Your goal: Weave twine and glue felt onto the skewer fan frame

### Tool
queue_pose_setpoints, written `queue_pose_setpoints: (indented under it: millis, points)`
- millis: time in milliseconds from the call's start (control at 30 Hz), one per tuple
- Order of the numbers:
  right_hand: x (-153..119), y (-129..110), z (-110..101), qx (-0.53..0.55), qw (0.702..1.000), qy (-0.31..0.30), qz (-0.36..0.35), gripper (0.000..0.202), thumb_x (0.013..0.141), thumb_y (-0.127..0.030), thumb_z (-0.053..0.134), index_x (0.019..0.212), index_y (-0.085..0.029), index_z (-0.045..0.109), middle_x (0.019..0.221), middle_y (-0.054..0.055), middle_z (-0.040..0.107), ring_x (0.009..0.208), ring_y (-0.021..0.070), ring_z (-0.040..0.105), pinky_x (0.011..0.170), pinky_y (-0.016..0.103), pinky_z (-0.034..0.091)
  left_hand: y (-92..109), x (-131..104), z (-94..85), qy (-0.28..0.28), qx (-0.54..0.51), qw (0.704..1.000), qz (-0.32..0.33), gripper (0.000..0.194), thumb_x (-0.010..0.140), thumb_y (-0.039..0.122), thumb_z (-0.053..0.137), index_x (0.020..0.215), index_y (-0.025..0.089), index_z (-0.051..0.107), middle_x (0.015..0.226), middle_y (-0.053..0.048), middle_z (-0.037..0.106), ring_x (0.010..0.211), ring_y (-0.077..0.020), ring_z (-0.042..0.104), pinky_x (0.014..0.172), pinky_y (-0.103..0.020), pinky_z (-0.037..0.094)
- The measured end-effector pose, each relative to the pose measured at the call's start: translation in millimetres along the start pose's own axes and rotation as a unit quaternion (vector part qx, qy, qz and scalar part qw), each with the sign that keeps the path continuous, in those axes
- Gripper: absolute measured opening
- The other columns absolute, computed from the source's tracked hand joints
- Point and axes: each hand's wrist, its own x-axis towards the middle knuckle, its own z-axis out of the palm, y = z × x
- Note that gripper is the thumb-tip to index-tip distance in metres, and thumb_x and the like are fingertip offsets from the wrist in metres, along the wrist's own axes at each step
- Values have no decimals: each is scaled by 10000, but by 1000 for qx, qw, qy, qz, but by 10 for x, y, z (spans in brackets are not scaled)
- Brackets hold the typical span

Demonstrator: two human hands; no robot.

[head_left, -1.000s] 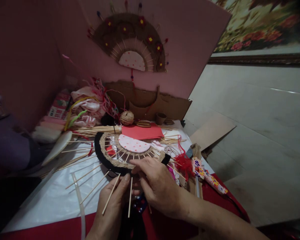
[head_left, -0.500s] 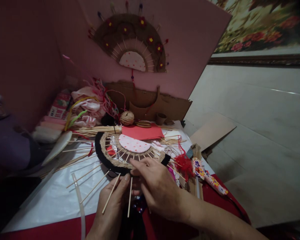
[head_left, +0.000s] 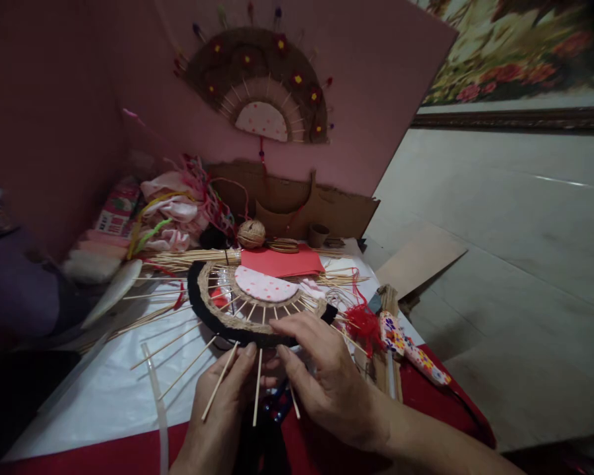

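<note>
A half-round fan frame of thin wooden sticks lies between my hands, its curved side towards me. Its curve carries a twine band and a black strip; the centre is a white half-disc with orange dots. My left hand grips the black edge, thumb on top, fingers hidden underneath. Across the edge on the right rests my right hand, its fingers closed over the twine and black strip, thumb at the rim. Several bare sticks poke out past the edge towards me.
Behind lie red paper, a twine ball and stick bundles. Red thread and a flower-patterned glue gun are on the right. A decorated fan hangs on the pink board. Someone's purple sleeve shows at left.
My right hand has slid right along the black edge, uncovering more of the strip and another stick end. My left hand keeps its grip in the same place.
</note>
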Motion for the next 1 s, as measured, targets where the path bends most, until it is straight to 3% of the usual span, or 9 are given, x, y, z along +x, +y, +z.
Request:
queue_pose_setpoints:
  millis: [167, 300, 367, 433, 533, 600, 667, 767, 1000]
  points:
    - [65, -45, -21, 148, 986, -32, 69, 237, 893, -182, 416, 1090, -174, 549, 1096, 85, 531, 1039, 174, 501, 901, 354, 421, -1, -27, 28, -5, -4, 1000, 7, 366, 606, 347, 732, 896, 133, 671, 699, -76, 715, 575, -213, 658, 508, -287, 502]
    - [124, -54, -7, 353, 910, -88, 200, 216, 924, -299, 389, 976, -184, 564, 861, 33, 572, 746, 114, 562, 673, 266, 472, -6, -12, 11, -17, 1, 1000, -2, 300, 608, 348, 731, 803, 127, 674, 643, -65, 696, 505, -180, 625, 464, -261, 475]
    - [146, -46, -10, 437, 866, -87, 225, 223, 914, -336, 405, 896, -172, 555, 696, -13, 509, 606, 85, 503, 586, 231, 439, 1, -10, 3, -15, 6, 1000, 2, 279, 626, 351, 721, 786, 128, 672, 666, -68, 701, 526, -174, 629, 490, -258, 485]
    - [162, -35, -34, 471, 850, -69, 225, 232, 908, -354, 410, 851, -169, 539, 587, -54, 411, 520, 68, 411, 531, 209, 394, 12, -13, 2, -10, 12, 1000, 0, 272, 648, 350, 711, 805, 131, 669, 694, -69, 706, 562, -177, 641, 516, -258, 496]
    - [172, -28, -101, 381, 898, -50, 214, 200, 896, -353, 438, 867, -178, 531, 570, -63, 396, 499, 69, 368, 503, 206, 351, 21, -24, 8, -6, 15, 1000, -12, 289, 671, 343, 701, 863, 131, 661, 701, -70, 707, 569, -178, 645, 523, -262, 503]
    - [171, -33, -132, 227, 954, -69, 183, 139, 869, -305, 497, 902, -183, 555, 615, -42, 474, 541, 84, 424, 540, 230, 363, 16, -33, 11, -11, 7, 1000, -7, 281, 687, 332, 690, 879, 130, 655, 718, -74, 706, 573, -177, 645, 525, -265, 504]
    - [165, -37, -128, 68, 985, -97, 124, 121, 831, -232, 551, 936, -183, 585, 700, -8, 558, 642, 116, 498, 621, 262, 385, 3, -36, 8, -25, -8, 1000, 0, 249, 700, 324, 680, 856, 131, 650, 727, -72, 702, 577, -176, 643, 517, -262, 502]
    - [154, -25, -52, -62, 989, -123, 53, 150, 812, -185, 563, 955, -167, 603, 841, 40, 608, 794, 156, 538, 716, 287, 393, -29, -22, -13, -43, -33, 999, 7, 207, 703, 310, 681, 813, 138, 644, 712, -52, 689, 587, -164, 640, 496, -232, 486]
    - [162, 53, 101, -126, 984, -126, 19, 132, 855, -184, 475, 924, -156, 584, 858, 54, 603, 796, 160, 536, 711, 278, 394, -69, 7, -48, -26, -7, 999, 19, 247, 701, 321, 682, 879, 151, 652, 756, -54, 696, 640, -180, 654, 489, -227, 484]
